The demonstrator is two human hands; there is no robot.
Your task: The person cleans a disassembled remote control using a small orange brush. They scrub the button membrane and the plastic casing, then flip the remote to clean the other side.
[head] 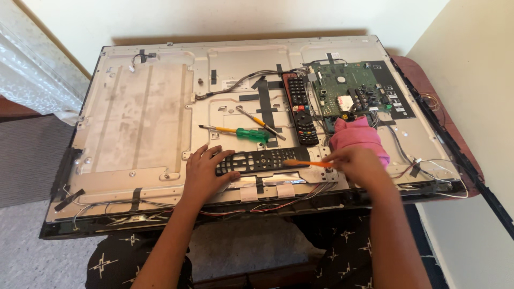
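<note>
Open room: the broad bare metal sheet on the left of the television's back panel, flat and uncluttered. Centre: crowded. Green-handled screwdriver and a second screwdriver lie crossing the way, just behind the remote-control shell. Upright remote blocks the middle. Right: circuit board and pink cloth (little gap between them). Front edge: loose wires.

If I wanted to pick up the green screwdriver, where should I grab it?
Grab the green screwdriver by its thick green handle, probably coming straight down from above. It lies flat on the metal back panel, and the handle is the widest part. The thin yellow shaft points left, and a second screwdriver lies close behind it.
</note>
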